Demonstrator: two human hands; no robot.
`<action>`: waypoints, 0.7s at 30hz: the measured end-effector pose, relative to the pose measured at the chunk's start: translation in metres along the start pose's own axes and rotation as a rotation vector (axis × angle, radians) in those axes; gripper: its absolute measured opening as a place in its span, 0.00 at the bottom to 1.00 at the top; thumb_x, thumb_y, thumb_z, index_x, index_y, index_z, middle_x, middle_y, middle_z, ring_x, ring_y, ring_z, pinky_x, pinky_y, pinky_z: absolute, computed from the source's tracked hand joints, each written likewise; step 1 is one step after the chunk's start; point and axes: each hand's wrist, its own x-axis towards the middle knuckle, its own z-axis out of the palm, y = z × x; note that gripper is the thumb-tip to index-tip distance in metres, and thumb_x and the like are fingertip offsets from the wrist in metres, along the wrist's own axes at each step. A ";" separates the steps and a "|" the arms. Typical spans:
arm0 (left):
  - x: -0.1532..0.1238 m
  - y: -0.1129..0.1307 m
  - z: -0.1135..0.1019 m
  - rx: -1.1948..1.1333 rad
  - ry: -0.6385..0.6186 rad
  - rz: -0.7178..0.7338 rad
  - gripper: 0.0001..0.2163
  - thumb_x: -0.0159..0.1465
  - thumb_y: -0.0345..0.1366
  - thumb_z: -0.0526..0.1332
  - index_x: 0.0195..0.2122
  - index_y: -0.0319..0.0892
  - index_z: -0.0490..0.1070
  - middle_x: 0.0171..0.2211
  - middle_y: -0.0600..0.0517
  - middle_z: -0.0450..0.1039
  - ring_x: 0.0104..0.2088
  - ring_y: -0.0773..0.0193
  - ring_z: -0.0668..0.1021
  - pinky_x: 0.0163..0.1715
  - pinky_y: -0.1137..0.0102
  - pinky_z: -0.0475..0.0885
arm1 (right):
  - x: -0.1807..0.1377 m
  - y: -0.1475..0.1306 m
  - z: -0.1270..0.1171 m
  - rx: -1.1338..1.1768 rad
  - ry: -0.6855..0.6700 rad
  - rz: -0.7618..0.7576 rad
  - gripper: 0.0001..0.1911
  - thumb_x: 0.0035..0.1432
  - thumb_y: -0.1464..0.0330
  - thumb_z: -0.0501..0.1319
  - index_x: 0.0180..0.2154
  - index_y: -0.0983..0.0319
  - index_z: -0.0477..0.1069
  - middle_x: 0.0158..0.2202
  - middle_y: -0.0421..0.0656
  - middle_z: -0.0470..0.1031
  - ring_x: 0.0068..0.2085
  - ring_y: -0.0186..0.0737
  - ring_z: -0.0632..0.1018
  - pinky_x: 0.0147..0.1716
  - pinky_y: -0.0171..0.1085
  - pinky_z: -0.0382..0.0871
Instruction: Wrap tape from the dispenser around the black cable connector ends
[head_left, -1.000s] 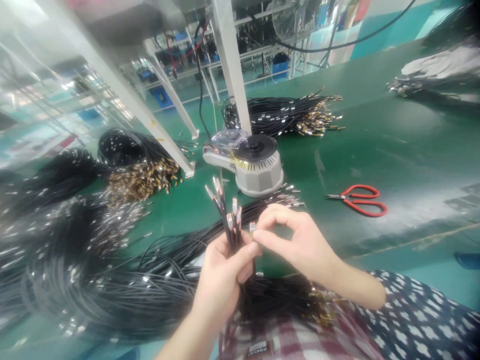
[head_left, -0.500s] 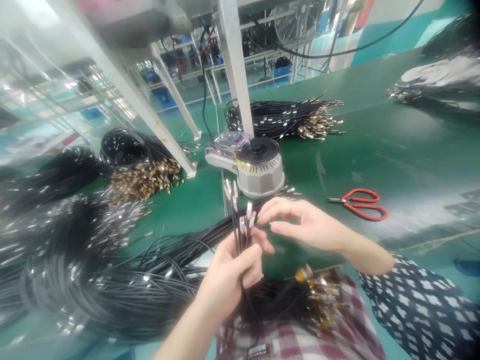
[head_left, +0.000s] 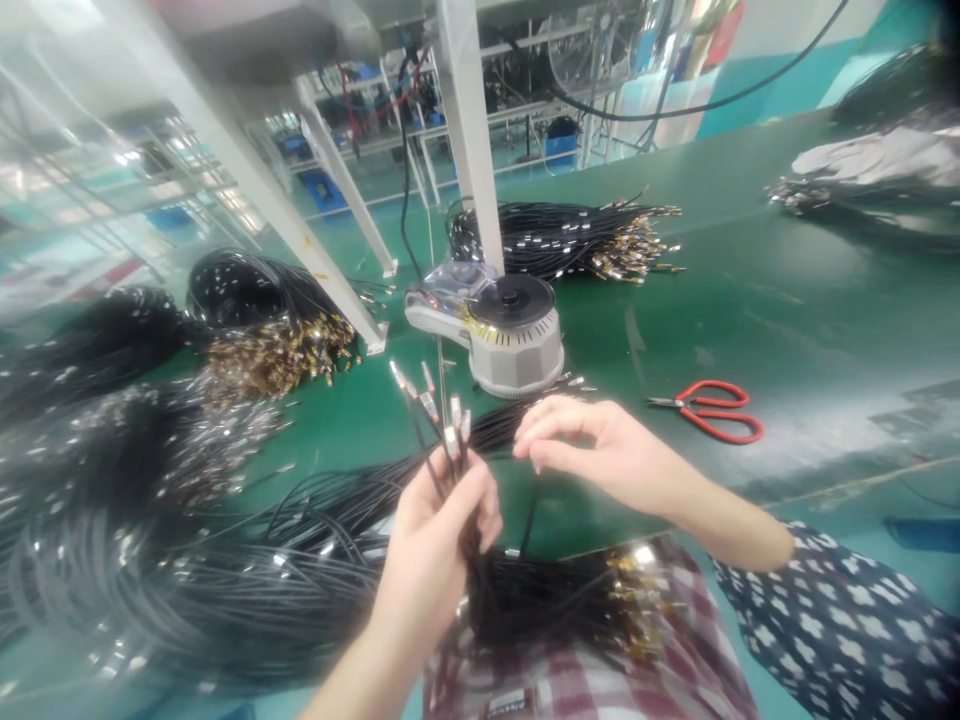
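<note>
My left hand [head_left: 439,515] is closed around several thin black cables [head_left: 430,440], their silvery connector ends fanning upward above the fist. To its right, my right hand [head_left: 600,450] has thumb and fingers pinched together. A single black cable [head_left: 530,512] runs down from that pinch; its end is hidden by the fingers. Below both hands, a thick bundle of black cables [head_left: 540,595] lies across the lap, with gold-coloured connectors [head_left: 645,600] at its right end.
A round grey tape dispenser [head_left: 517,350] stands on the green table [head_left: 750,300] beyond the hands. Red-handled scissors [head_left: 712,410] lie to the right. More cable bundles [head_left: 562,235] rest behind the dispenser and heap up on the left. A white post [head_left: 472,130] rises behind the dispenser.
My left hand has moved left with its cables, which now lean leftward and spread more. My right hand's thumb and fingers have come together, with a cable now hanging from them.
</note>
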 end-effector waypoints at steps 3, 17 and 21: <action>0.000 -0.002 0.000 0.027 -0.123 -0.109 0.11 0.56 0.33 0.69 0.36 0.40 0.68 0.21 0.60 0.64 0.15 0.78 0.58 0.14 0.78 0.52 | -0.001 -0.001 0.000 0.015 -0.032 -0.025 0.07 0.58 0.68 0.62 0.30 0.61 0.78 0.38 0.43 0.75 0.41 0.39 0.76 0.46 0.39 0.69; 0.001 -0.002 0.001 0.026 -0.097 -0.124 0.11 0.56 0.35 0.69 0.37 0.37 0.72 0.21 0.56 0.68 0.14 0.80 0.58 0.13 0.81 0.52 | -0.012 0.000 -0.005 0.203 -0.028 -0.084 0.16 0.69 0.62 0.47 0.50 0.60 0.68 0.49 0.46 0.72 0.38 0.36 0.76 0.47 0.40 0.68; 0.001 -0.002 0.002 0.024 -0.111 -0.152 0.09 0.56 0.35 0.69 0.33 0.37 0.73 0.20 0.57 0.67 0.13 0.81 0.57 0.12 0.81 0.50 | -0.015 -0.006 -0.001 0.123 -0.056 -0.125 0.16 0.69 0.64 0.47 0.49 0.61 0.68 0.43 0.45 0.73 0.37 0.36 0.76 0.46 0.39 0.69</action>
